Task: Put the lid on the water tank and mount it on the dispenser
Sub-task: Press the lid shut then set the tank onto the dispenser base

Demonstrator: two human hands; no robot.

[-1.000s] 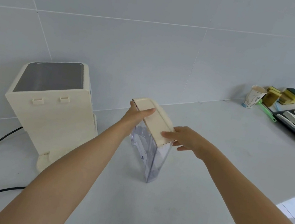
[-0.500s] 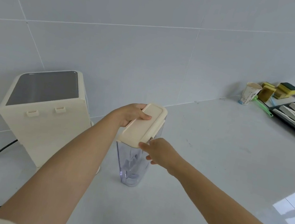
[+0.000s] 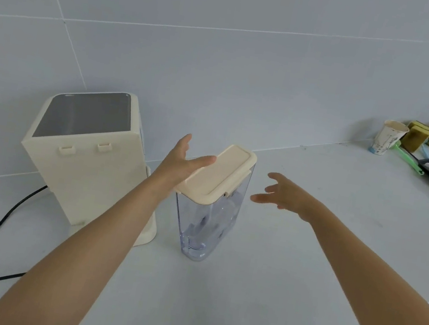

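Cream plastic lid (image 3: pixel 216 175) sits on the clear rectangular water tank (image 3: pixel 207 223), upright on the white counter (image 3: pixel 309 235) just right of the cream box-shaped dispenser (image 3: pixel 86 158). It looks light, stiff and slick; I'd grip both side walls. Inside, I can't tell whether there's water. My left hand (image 3: pixel 183 161) lies flat, fingers spread, on the lid's left edge; my right hand (image 3: pixel 286 194) hovers splayed, empty.

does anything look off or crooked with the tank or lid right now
Nothing looks spilled or broken. The cream lid sits on the clear water tank, which stands upright on the counter beside the dispenser. Whether the lid is fully seated cannot be told.
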